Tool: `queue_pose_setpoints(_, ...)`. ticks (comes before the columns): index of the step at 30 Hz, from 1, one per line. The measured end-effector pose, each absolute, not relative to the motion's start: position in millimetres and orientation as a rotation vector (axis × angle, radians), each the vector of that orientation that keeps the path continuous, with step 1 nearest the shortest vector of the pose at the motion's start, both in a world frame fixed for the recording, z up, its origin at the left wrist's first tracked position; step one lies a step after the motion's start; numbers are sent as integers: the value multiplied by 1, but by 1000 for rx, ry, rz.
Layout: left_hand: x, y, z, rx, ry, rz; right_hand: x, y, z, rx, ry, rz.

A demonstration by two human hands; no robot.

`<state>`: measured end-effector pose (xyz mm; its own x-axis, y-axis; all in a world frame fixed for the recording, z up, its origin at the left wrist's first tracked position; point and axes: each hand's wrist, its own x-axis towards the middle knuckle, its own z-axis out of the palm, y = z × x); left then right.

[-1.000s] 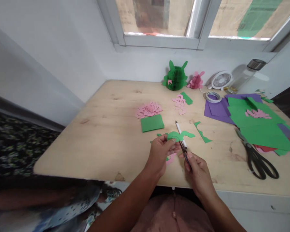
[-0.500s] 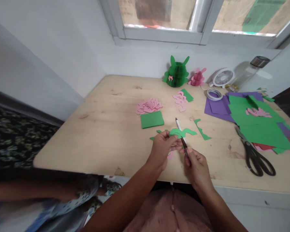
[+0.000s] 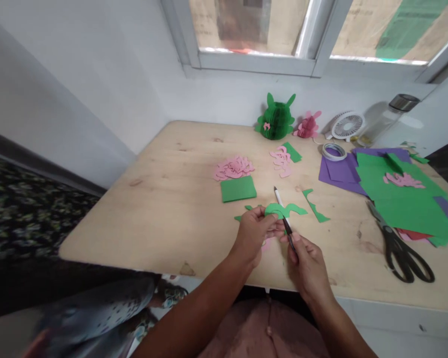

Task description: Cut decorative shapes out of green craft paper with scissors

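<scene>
A cut strip of green paper (image 3: 293, 209) with wavy edges is pinched between the thumb and fingers of my left hand (image 3: 252, 231). My right hand (image 3: 308, 258) grips a slim black tool (image 3: 288, 229), its tip at the paper's lower edge; its exact kind is too small to tell. Under the strip lies a white pen (image 3: 278, 196) with a dark tip. Green scraps and a pink paper piece (image 3: 267, 243) are partly hidden by my hands. A jagged green offcut (image 3: 315, 206) lies to the right.
Pink cutouts (image 3: 233, 168) and a folded green card (image 3: 238, 189) lie beyond my hands. Black-handled scissors (image 3: 401, 248), stacked green sheets (image 3: 395, 206) and a tape roll (image 3: 334, 151) are right. Paper figures, a fan (image 3: 346, 125) and a bottle (image 3: 386, 119) stand behind. Someone's leg (image 3: 104, 303) is left.
The view has shifted slightly, so the table appears a little lower and to the right. My hands keep the same hold on the paper and black tool. The other person's arm has moved.
</scene>
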<state>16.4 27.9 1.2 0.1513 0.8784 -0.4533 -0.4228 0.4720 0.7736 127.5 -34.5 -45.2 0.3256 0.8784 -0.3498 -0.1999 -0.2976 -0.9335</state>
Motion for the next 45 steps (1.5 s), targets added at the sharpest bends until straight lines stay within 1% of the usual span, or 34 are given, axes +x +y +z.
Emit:
queue_pose_setpoints(6, 16, 28, 2, 526, 1031, 1000, 129, -35, -51, -1459, -631, 1258)
queue_pose_setpoints(45, 15, 28, 4, 548, 1040, 983, 127, -34, -45, -1504, -671, 1188)
